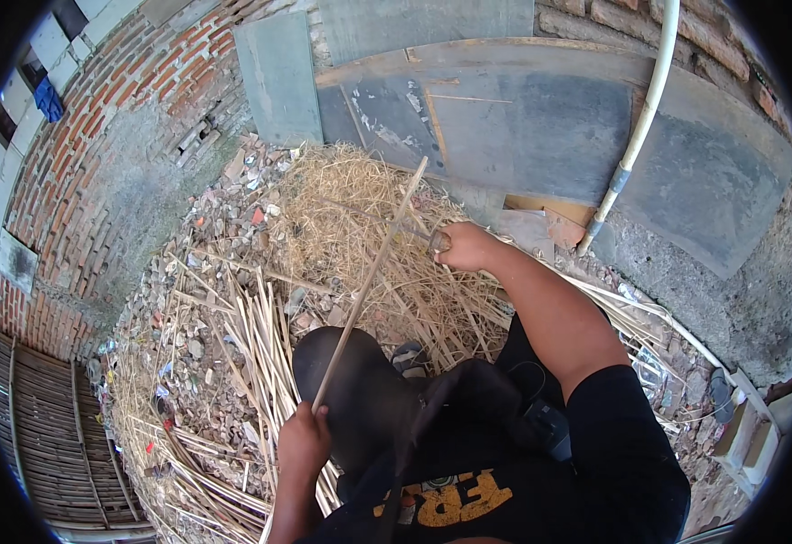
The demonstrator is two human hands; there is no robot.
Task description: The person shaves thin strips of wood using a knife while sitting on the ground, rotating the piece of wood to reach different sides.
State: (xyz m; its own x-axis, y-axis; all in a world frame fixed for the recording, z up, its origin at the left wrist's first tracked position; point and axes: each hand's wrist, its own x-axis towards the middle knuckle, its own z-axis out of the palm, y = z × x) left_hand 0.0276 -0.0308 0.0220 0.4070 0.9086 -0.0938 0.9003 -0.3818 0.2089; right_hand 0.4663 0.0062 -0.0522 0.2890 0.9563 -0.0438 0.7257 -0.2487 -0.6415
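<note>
Outdoor yard: rubble-strewn ground (197, 328), weathered red brick wall (79, 190) on the left, flat grey boards (541, 131) ahead, cream-coloured round pipe (645, 118) leaning on the right. Dry straw-coloured heap of fine shavings (323, 192) sat in front of me; a loose bundle of pale thin wooden strips (258, 349) lay beside my black-clad left knee (346, 367).

My left hand (304, 442) was closed round the near end of a long, straight, pale bamboo-like strip (369, 277). Strip slanted up and away over the knee, far end above the heap. Couldn't tell if it touched the knee.

My right hand (464, 247) gripped a slim, dark, knife-like tool (440, 242); thin blade seemed to point left, crossing the strip. Contact between the two: couldn't tell.

Handling, my read: strip light, stiff along its length, a bit springy at the far end, dry so not slippery, liable to split or splinter. Best hold: near end, fingers wrapped round it, clear of the blade.
</note>
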